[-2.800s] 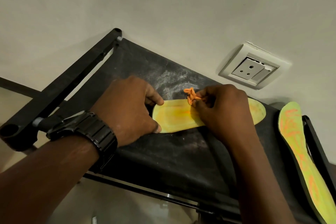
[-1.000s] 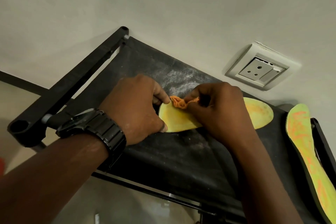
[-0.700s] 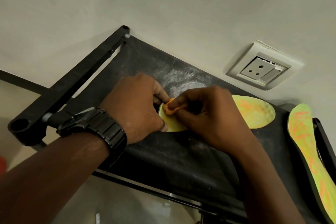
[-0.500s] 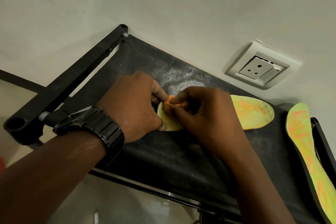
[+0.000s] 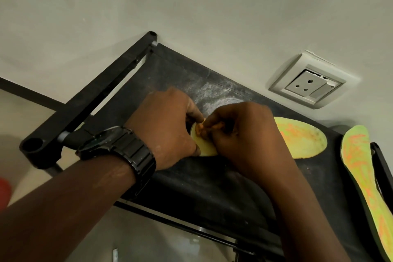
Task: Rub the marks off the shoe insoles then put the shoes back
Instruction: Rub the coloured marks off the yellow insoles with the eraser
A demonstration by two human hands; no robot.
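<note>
Head view, and both hands are down on the first insole, which lies flat on the dusty black fabric top of the rack, running left to right just below the wall. The left hand has its fingers curled, thumb and forefinger pinching the insole's left end and pinning it to the fabric. A dark watch sits on that wrist. The right hand comes in from the near right, its fingers bunched tight around a small orange wad and pressing it onto the yellow surface right beside the left hand's fingertips. The two hands are touching or very nearly so.

The patch of insole showing between the hands looks plain yellow. Its right end, out past the right hand, carries orange marks. The middle is hidden under the right hand.

Off to the right, well apart, a second insole lies along the rack's right edge, streaked with orange along its whole length. On the wall at far right there is a white socket.
</note>
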